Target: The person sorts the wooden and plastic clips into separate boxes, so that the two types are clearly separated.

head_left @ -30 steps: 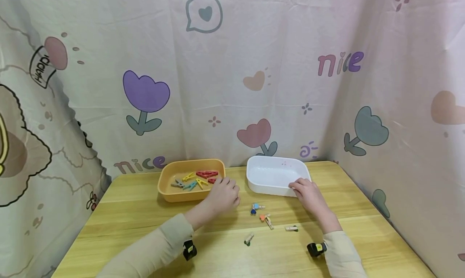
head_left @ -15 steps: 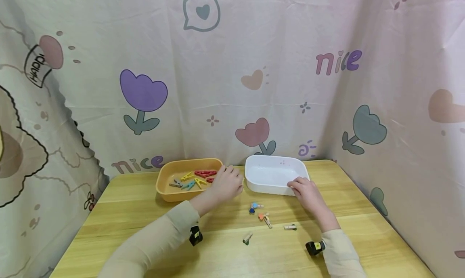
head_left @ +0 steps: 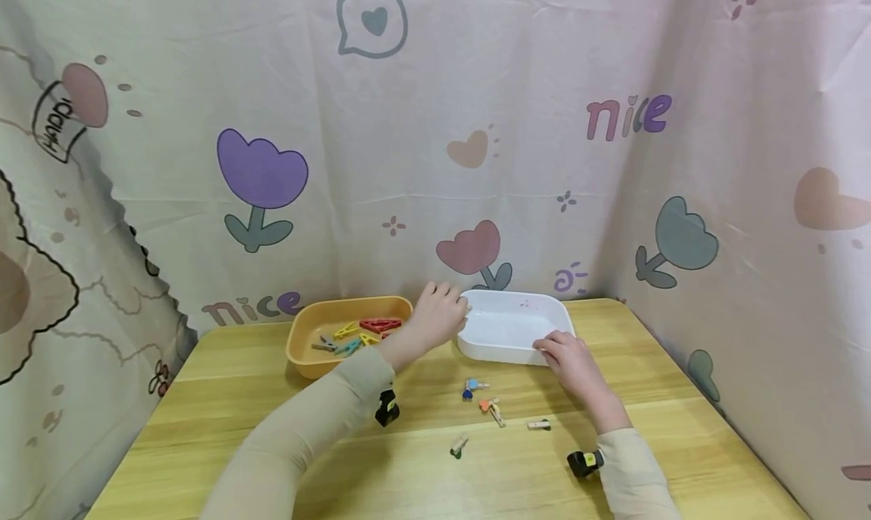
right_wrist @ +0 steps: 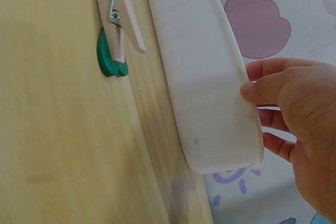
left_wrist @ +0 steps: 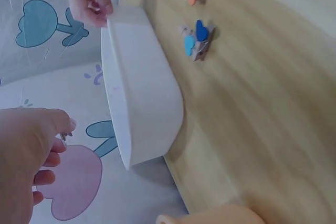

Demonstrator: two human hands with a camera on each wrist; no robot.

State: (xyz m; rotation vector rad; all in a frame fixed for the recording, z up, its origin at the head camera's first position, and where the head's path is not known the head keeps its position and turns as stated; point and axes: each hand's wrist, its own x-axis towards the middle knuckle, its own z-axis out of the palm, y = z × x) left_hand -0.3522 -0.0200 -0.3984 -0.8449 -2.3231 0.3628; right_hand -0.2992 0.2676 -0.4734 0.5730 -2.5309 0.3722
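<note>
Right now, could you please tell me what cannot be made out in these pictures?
- Small item: left wrist view, largely covered by the left hand pinching it, and too small to identify.
- Yellow tray, near right corner and anything lying there: head view, hidden behind the left arm.
- Green piece, full outline: right wrist view, partly covered by the clothespin.
- Clothespin's upper end: right wrist view, cut off by the top edge.

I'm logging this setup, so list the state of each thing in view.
Left hand: pinching a small item
Small item: mostly hidden by fingers
Right hand: holding the rim of the white tray
White tray: upright on the table
Yellow tray: upright, holding coloured clips
Wooden clips: lying loose
</note>
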